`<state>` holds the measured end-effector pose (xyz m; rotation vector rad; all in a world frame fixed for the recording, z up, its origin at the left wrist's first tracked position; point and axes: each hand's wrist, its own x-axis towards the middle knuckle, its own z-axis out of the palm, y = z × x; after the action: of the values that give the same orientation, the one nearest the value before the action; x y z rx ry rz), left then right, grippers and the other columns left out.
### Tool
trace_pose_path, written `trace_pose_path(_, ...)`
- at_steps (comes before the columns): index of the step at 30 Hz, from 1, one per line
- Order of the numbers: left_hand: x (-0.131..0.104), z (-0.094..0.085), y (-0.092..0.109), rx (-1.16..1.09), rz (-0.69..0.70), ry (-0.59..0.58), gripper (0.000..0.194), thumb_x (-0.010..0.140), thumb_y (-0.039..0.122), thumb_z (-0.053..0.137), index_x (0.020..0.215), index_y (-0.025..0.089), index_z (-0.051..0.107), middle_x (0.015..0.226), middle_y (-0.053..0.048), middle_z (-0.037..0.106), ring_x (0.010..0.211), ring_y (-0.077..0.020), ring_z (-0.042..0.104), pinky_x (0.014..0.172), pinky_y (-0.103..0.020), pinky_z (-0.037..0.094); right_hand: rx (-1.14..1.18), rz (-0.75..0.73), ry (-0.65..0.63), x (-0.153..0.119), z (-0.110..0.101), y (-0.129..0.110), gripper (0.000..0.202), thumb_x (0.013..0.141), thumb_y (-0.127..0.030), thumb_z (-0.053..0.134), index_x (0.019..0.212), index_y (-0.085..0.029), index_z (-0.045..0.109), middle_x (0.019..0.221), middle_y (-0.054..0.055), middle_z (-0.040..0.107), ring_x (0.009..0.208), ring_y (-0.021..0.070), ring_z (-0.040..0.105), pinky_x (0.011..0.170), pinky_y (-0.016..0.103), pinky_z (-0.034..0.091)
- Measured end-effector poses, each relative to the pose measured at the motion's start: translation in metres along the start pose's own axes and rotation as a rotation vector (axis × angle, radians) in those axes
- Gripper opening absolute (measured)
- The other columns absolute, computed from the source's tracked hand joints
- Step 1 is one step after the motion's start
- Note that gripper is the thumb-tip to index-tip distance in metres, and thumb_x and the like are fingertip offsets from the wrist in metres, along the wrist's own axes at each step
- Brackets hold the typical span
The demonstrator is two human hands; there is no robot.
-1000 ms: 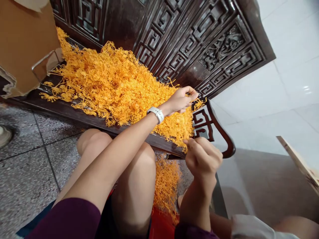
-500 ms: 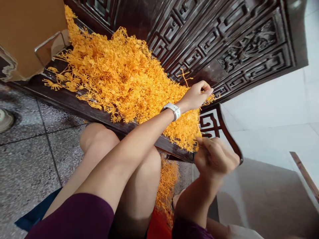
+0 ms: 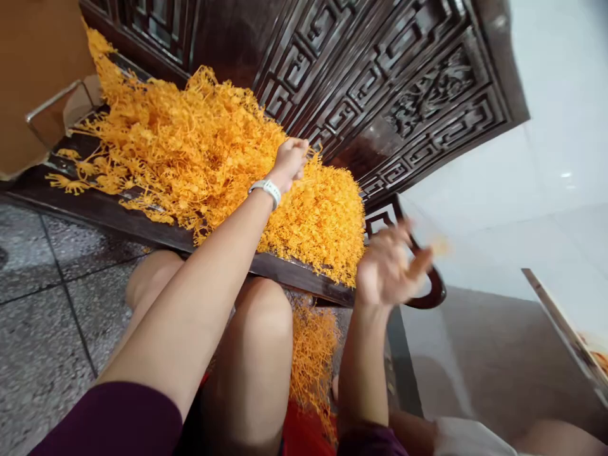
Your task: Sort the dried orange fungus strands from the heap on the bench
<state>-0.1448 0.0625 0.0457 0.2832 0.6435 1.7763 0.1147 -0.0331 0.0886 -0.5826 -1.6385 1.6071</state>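
My left hand (image 3: 291,166), with a white watch at its wrist, is over the back of a heap of orange-yellow branching plastic pieces (image 3: 218,152). Its fingers are closed, and a thin orange-yellow piece (image 3: 312,151) shows at their tips. To the right of the heap, my right hand (image 3: 387,266) is raised and smeared by motion, its fingers apart. Just beyond its thumb is a blurred orange bit (image 3: 439,246); whether it touches the thumb is unclear.
The heap lies on a dark carved wooden bench (image 3: 156,225) with a curved armrest (image 3: 434,291). A cardboard box (image 3: 42,57) stands at the left. More orange strands (image 3: 313,348) lie below, between my legs, above something red (image 3: 308,427). Another person's leg (image 3: 565,437) shows at lower right.
The view has shifted to the right. My left hand has moved left and back over the heap. My right hand has lifted from the heap's right edge, and its fingers have spread.
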Motion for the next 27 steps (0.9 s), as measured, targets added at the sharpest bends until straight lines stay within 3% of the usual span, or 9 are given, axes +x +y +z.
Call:
trace_pose_path(2, -0.01, 0.001, 0.001, -0.035, 0.009, -0.041, 0.028, 0.102, 0.023, 0.06, 0.081, 0.023, 0.041, 0.054, 0.009, 0.027, 0.042, -0.0057, 0.019, 0.044, -0.021, 0.013, 0.129, 0.066, 0.364, 0.02, -0.01, 0.009, 0.027, 0.094, -0.051, 0.057, 0.088, -0.027, 0.07, 0.088, 0.008, 0.069, 0.081, 0.0207, 0.069, 0.067, 0.037, 0.064)
trace_pose_path(4, -0.018, 0.005, 0.002, -0.07, -0.024, -0.113, 0.029, 0.102, 0.016, 0.053, 0.078, 0.022, 0.038, 0.052, 0.009, 0.026, 0.041, -0.0058, 0.017, 0.042, -0.02, 0.012, 0.333, 0.174, 0.604, 0.03, -0.009, 0.017, 0.023, 0.094, -0.039, 0.054, 0.093, -0.022, 0.068, 0.098, 0.01, 0.069, 0.092, 0.0189, 0.071, 0.077, 0.034, 0.065)
trace_pose_path(5, -0.023, 0.008, 0.003, -0.087, -0.048, -0.153, 0.03, 0.101, 0.013, 0.051, 0.076, 0.022, 0.037, 0.052, 0.009, 0.026, 0.04, -0.0057, 0.017, 0.041, -0.02, 0.012, 0.425, 0.231, 0.663, 0.032, -0.006, 0.021, 0.02, 0.093, -0.035, 0.055, 0.094, -0.02, 0.067, 0.099, 0.011, 0.069, 0.093, 0.0178, 0.071, 0.079, 0.032, 0.065)
trace_pose_path(7, -0.032, 0.017, 0.004, -0.11, -0.076, -0.216, 0.032, 0.102, 0.011, 0.047, 0.074, 0.022, 0.036, 0.052, 0.009, 0.025, 0.04, -0.0056, 0.016, 0.04, -0.02, 0.012, 0.49, 0.281, 0.617, 0.03, 0.006, 0.03, 0.015, 0.089, -0.03, 0.062, 0.097, -0.018, 0.068, 0.099, 0.008, 0.069, 0.091, 0.0153, 0.069, 0.078, 0.028, 0.063)
trace_pose_path(10, -0.047, 0.031, 0.002, -0.108, -0.091, -0.245, 0.031, 0.105, 0.014, 0.045, 0.076, 0.021, 0.037, 0.053, 0.009, 0.025, 0.04, -0.0056, 0.017, 0.04, -0.02, 0.015, 0.325, 0.204, 0.5, 0.03, 0.024, 0.044, 0.018, 0.083, -0.026, 0.075, 0.099, -0.019, 0.07, 0.1, 0.004, 0.071, 0.086, 0.0126, 0.066, 0.072, 0.023, 0.058)
trace_pose_path(13, -0.061, 0.04, -0.004, -0.068, -0.132, -0.266, 0.026, 0.107, 0.018, 0.046, 0.081, 0.021, 0.045, 0.054, 0.009, 0.025, 0.04, -0.0057, 0.019, 0.04, -0.021, 0.016, 0.096, 0.097, 0.485, 0.042, 0.033, 0.056, 0.028, 0.082, -0.035, 0.08, 0.107, -0.023, 0.071, 0.105, 0.002, 0.07, 0.085, 0.0114, 0.064, 0.068, 0.022, 0.053)
trace_pose_path(18, -0.081, 0.051, -0.011, 0.088, -0.155, -0.306, 0.021, 0.106, 0.038, 0.057, 0.093, 0.021, 0.055, 0.059, 0.007, 0.037, 0.042, -0.0045, 0.026, 0.041, -0.021, 0.02, -0.016, -0.101, 0.487, 0.058, 0.034, 0.064, 0.044, 0.087, -0.051, 0.077, 0.126, -0.034, 0.063, 0.103, -0.001, 0.066, 0.074, 0.0113, 0.057, 0.06, 0.023, 0.047)
trace_pose_path(21, -0.093, 0.057, -0.011, 0.202, -0.121, -0.321, 0.032, 0.1, 0.052, 0.064, 0.098, 0.021, 0.057, 0.066, 0.004, 0.042, 0.046, -0.0041, 0.034, 0.045, -0.021, 0.024, -0.033, -0.148, 0.499, 0.056, 0.036, 0.062, 0.04, 0.086, -0.054, 0.077, 0.118, -0.033, 0.064, 0.102, 0.0, 0.064, 0.074, 0.0122, 0.055, 0.057, 0.024, 0.046)
trace_pose_path(27, -0.104, 0.056, -0.001, 0.516, 0.076, -0.37, 0.028, 0.092, 0.04, 0.078, 0.097, 0.02, 0.058, 0.073, 0.003, 0.037, 0.058, -0.0053, 0.04, 0.056, -0.02, 0.026, 0.015, -0.196, 0.518, 0.041, 0.031, 0.055, 0.025, 0.085, -0.044, 0.081, 0.088, -0.026, 0.063, 0.08, -0.003, 0.052, 0.058, 0.0081, 0.042, 0.055, 0.024, 0.046)
